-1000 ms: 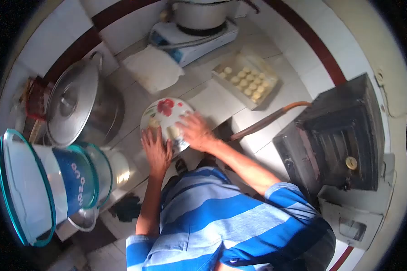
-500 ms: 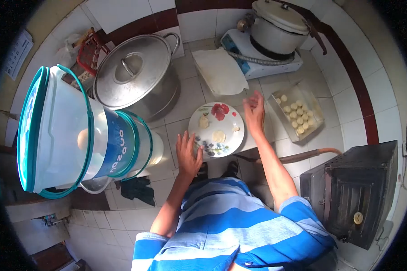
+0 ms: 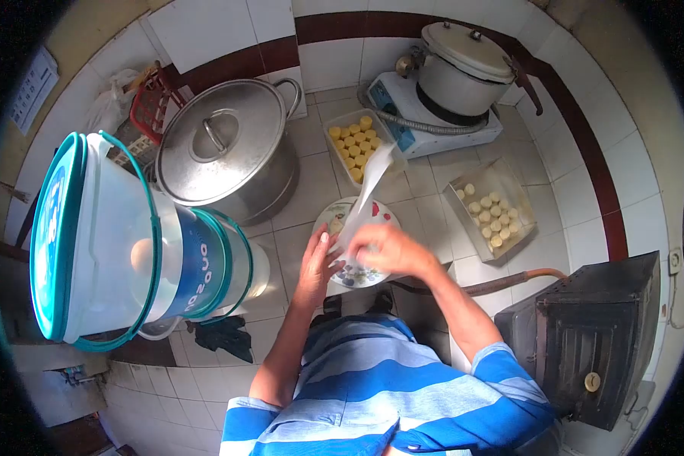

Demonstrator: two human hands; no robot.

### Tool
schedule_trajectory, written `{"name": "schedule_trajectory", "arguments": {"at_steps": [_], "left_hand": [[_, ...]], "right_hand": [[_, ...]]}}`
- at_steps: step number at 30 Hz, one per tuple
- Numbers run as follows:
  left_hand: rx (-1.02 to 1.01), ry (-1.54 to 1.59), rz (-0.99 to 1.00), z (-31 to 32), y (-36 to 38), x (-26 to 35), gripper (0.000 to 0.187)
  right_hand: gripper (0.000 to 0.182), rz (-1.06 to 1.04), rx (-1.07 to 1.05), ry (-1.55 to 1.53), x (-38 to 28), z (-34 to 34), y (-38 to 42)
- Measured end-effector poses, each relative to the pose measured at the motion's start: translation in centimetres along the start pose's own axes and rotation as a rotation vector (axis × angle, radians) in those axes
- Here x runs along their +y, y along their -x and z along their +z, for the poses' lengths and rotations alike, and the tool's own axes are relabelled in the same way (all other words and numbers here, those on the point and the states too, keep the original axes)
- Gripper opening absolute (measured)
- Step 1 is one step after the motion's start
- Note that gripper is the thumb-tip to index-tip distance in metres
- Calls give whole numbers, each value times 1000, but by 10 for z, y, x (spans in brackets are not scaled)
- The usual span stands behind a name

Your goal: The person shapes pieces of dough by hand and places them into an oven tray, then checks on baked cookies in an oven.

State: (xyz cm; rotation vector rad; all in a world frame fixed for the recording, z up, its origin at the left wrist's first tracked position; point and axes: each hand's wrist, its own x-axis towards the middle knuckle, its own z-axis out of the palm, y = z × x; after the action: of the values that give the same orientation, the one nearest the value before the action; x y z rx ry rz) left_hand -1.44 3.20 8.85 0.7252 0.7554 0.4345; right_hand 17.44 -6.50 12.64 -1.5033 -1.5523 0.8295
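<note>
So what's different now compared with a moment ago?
The right hand has taken the white sheet off the tray of yellow pieces, now uncovered, and drawn it back over the flowered plate. The left hand has moved up to the sheet's lower edge. The big lidded pot, the tray of pale dough balls and the plate have stayed put.

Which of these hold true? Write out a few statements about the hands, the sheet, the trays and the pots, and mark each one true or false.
1. The right hand holds a white sheet over the floral plate. True.
2. The big steel pot has no lid. False: its lid is on.
3. The tray of yellow pieces is uncovered. True.
4. The left hand grips the blue-rimmed bucket. False: it is at the plate.
</note>
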Motion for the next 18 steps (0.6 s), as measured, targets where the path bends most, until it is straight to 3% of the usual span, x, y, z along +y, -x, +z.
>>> {"name": "schedule_trajectory", "arguments": {"at_steps": [1, 3, 4, 7, 9, 11, 12, 14, 15, 16, 18], "left_hand": [[-2, 0, -3, 0, -3, 0, 84], [-213, -207, 83, 0, -8, -6, 68], [-207, -189, 93, -3, -10, -14, 48], [-163, -119, 100, -20, -4, -34, 35], [-116, -126, 121, -32, 5, -40, 35], [56, -255, 33, -41, 15, -44, 36], [68, -292, 44, -48, 16, -52, 38], [99, -274, -1, -51, 25, -54, 40], [127, -257, -47, -53, 30, -55, 42], [86, -372, 93, -60, 36, -58, 44], [158, -451, 103, -56, 48, -53, 45]], "right_hand": [[11, -21, -115, 5, -18, 5, 2], [14, 4, -303, 33, -26, 17, 7], [16, -55, -356, 37, -26, 17, 9], [25, -80, -624, -215, -31, -18, -7], [25, 30, -430, -208, -7, -51, -31], [22, 330, 2, -22, 24, -85, -70], [24, 210, 230, 258, 56, -98, -93], [32, -51, 425, 746, 109, -124, -131], [32, -57, 421, 743, 133, -134, -147], [34, -137, 363, 897, 156, -141, -162], [37, -216, 298, 1045, 176, -150, -182]]}}
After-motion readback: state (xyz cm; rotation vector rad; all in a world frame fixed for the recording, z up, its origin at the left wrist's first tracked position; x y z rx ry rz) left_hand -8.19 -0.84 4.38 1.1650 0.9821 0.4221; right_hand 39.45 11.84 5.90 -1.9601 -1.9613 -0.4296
